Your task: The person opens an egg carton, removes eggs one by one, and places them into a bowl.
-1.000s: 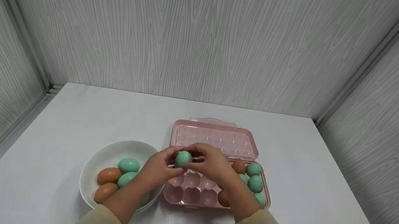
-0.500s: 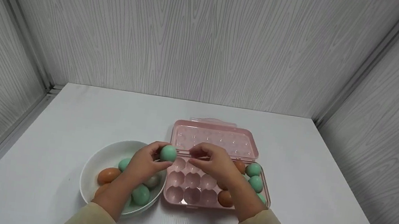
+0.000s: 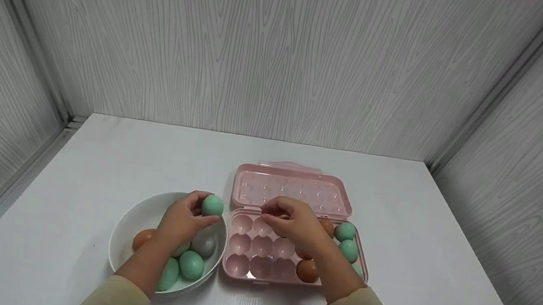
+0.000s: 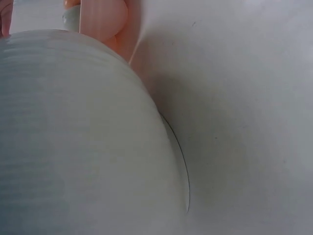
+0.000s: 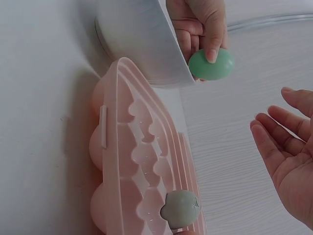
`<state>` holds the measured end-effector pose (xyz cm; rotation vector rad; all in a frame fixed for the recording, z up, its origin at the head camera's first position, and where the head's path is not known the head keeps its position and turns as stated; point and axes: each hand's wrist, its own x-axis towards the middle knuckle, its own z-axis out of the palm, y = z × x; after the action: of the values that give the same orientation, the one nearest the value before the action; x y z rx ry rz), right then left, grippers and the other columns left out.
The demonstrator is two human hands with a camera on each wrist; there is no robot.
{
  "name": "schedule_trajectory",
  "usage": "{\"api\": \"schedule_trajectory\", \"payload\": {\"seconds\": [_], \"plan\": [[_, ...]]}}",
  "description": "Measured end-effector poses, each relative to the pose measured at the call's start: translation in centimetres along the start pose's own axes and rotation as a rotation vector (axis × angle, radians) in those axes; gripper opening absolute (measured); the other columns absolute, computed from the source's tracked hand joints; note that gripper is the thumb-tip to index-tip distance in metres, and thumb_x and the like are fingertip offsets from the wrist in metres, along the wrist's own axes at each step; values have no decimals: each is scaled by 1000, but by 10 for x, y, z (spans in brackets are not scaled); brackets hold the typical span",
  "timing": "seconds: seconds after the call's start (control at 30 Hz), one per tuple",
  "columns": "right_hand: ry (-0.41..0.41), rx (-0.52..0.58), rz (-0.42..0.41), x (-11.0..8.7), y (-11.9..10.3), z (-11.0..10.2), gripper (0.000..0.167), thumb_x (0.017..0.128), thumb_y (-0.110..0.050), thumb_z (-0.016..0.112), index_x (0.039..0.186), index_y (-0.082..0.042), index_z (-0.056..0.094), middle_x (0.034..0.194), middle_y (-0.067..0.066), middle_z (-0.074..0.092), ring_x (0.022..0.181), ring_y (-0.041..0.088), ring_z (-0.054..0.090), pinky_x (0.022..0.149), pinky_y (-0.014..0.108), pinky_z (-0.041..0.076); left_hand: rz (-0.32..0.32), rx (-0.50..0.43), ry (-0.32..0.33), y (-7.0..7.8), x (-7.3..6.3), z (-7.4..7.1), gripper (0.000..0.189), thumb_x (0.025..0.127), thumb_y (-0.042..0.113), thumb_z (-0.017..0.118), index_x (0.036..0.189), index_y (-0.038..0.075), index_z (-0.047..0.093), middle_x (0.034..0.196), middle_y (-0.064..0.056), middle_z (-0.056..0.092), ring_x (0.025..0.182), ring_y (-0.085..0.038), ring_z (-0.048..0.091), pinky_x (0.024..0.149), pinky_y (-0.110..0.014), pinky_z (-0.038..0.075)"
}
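My left hand (image 3: 179,223) holds a green egg (image 3: 213,206) between thumb and fingers, over the right rim of the white bowl (image 3: 124,217). In the right wrist view the thumb presses on the side of that egg (image 5: 220,67). Over the pink egg carton (image 3: 292,191) hovers my right hand (image 3: 296,223), its fingers loosely bent with nothing in them. Brown eggs (image 3: 307,271) and green eggs (image 3: 348,250) fill cups at the carton's right side, partly hidden by my right arm. A grey-green egg (image 5: 181,209) with a crack-like mark sits in the carton.
The bowl contains several green eggs (image 3: 191,265), a grey egg (image 3: 203,245) and an orange-brown egg (image 3: 142,239); my left arm covers part of them. Bare cups (image 3: 260,266) show on the carton's left. Its lid leans back, away from me. A wood-grain wall (image 3: 273,54) rises behind the table.
Both hands were close around the green egg; my left hand has carried it left, from the carton to the bowl's rim. My right hand stays over the carton.
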<state>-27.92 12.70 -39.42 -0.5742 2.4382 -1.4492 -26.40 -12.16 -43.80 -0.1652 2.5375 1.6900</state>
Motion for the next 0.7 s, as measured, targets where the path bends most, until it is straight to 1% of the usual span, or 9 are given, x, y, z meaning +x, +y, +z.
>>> {"api": "schedule_trajectory", "payload": {"seconds": [0.1, 0.37, 0.53, 0.63, 0.67, 0.7], "plan": [[2, -8, -2, 0, 1, 0, 19, 83, -30, 67, 100, -23, 65, 96, -2, 63, 88, 19, 57, 74, 30, 53, -6, 18, -1, -2, -1, -2, 52, 79, 20, 72, 126, 15, 50, 127, -5, 51, 117, -23, 49, 97, -38, 43], [-5, -21, 3, 0, 1, 1, 17, 83, -27, 67, 100, -25, 65, 97, -3, 63, 90, 18, 57, 76, 30, 52, -23, 105, 6, -8, -1, -6, 50, 79, 19, 72, 124, 12, 50, 123, -7, 52, 113, -24, 50, 94, -40, 44], [-5, -42, 14, 0, 1, 1, 18, 83, -30, 67, 100, -26, 65, 97, -4, 62, 90, 18, 57, 76, 30, 52, -20, 93, -3, -11, -1, -6, 47, 79, 16, 71, 120, 11, 49, 122, -9, 51, 113, -26, 49, 96, -42, 41], [1, -46, 5, 0, 1, 1, 18, 83, -31, 67, 99, -26, 65, 96, -4, 62, 89, 17, 57, 74, 29, 53, -24, 89, -5, -11, -1, -5, 45, 79, 15, 71, 118, 10, 50, 123, -9, 51, 114, -27, 49, 97, -43, 40], [3, -43, 5, -3, -3, 1, 17, 84, -29, 67, 100, -24, 65, 96, -3, 62, 90, 18, 57, 75, 29, 53, -26, 90, -4, -12, -1, -4, 45, 79, 15, 71, 117, 10, 50, 122, -9, 51, 113, -26, 49, 96, -43, 40], [5, -39, 5, -3, -3, 1, 17, 84, -28, 67, 100, -23, 65, 97, -3, 62, 90, 18, 57, 75, 30, 53, -26, 94, -2, -12, -1, -3, 45, 78, 15, 71, 117, 9, 51, 121, -10, 52, 113, -26, 49, 96, -43, 41]]}}
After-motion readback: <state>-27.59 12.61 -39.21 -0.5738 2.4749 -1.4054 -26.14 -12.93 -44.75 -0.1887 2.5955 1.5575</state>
